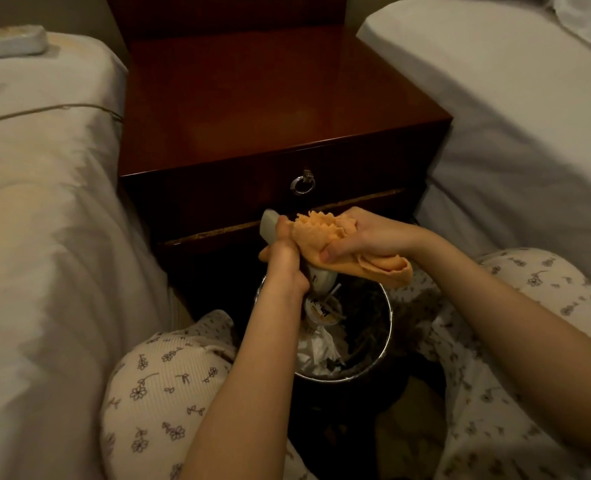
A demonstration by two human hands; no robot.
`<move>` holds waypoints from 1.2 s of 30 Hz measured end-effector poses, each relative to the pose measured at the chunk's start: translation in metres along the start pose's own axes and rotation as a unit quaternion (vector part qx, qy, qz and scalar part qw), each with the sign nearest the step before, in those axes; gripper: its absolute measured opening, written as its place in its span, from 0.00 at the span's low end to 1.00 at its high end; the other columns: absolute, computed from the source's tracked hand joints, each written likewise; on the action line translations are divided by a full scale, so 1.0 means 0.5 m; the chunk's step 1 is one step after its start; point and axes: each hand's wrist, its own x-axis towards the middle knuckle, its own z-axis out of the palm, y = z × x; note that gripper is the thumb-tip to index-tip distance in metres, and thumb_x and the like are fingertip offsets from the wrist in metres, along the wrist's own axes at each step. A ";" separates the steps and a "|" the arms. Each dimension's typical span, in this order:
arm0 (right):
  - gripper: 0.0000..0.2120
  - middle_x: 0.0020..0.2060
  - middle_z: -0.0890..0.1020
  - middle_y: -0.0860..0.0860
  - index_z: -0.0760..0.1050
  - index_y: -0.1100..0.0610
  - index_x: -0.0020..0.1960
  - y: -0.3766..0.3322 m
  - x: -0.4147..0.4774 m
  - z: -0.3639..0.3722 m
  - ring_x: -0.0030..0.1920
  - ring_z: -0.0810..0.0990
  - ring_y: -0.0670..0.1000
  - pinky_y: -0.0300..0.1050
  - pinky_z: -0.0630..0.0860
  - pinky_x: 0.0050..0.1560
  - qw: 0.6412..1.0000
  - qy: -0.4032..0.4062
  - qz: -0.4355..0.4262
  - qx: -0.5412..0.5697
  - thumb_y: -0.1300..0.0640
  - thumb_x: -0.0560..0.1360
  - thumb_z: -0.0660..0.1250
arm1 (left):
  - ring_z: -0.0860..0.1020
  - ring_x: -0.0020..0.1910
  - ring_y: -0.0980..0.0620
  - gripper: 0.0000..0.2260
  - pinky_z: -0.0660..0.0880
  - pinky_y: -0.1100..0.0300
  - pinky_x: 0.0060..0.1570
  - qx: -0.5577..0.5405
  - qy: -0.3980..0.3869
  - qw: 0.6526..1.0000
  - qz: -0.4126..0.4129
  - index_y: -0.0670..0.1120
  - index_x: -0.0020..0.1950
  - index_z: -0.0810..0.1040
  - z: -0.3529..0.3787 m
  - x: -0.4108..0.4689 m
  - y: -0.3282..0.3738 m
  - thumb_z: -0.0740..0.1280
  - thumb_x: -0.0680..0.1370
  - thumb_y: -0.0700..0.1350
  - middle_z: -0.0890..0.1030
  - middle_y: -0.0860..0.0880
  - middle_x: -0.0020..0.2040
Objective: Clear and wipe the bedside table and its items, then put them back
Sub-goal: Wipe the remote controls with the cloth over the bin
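While left hand clamps curled fingers round slim pale-grey plastic device to steady it, right hand pinches crumpled orange cloth against it for wiping; dark wooden bedside table just beyond fingertips.

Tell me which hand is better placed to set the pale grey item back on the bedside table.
Left, I'd judge. The left hand grips the pale grey oblong item, close in front of the dark red-brown wooden bedside table. The right hand is occupied holding the crumpled orange cloth.
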 end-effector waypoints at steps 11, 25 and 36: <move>0.09 0.44 0.79 0.44 0.77 0.52 0.55 0.043 0.048 0.023 0.44 0.76 0.41 0.31 0.69 0.42 0.952 0.304 -0.006 0.026 0.57 0.75 0.66 | 0.76 0.22 0.54 0.24 0.73 0.67 0.24 0.061 -0.168 0.984 -0.023 0.45 0.38 0.76 0.021 -0.062 -0.007 0.55 0.78 0.63 0.77 0.49 0.25; 0.07 0.44 0.77 0.51 0.72 0.56 0.52 0.081 0.069 0.023 0.46 0.77 0.54 0.44 0.70 0.41 0.927 0.350 0.065 -0.116 0.54 0.76 0.62 | 0.78 0.40 0.49 0.16 0.75 0.52 0.46 0.132 -0.109 0.985 0.035 0.48 0.43 0.72 0.022 -0.078 -0.010 0.53 0.81 0.56 0.78 0.46 0.40; 0.07 0.43 0.76 0.50 0.73 0.57 0.53 0.081 0.068 0.019 0.46 0.77 0.52 0.42 0.69 0.41 0.917 0.376 0.042 -0.127 0.56 0.76 0.64 | 0.77 0.43 0.46 0.15 0.73 0.51 0.50 0.140 -0.081 0.985 0.056 0.46 0.47 0.72 0.015 -0.054 -0.012 0.53 0.82 0.55 0.76 0.45 0.41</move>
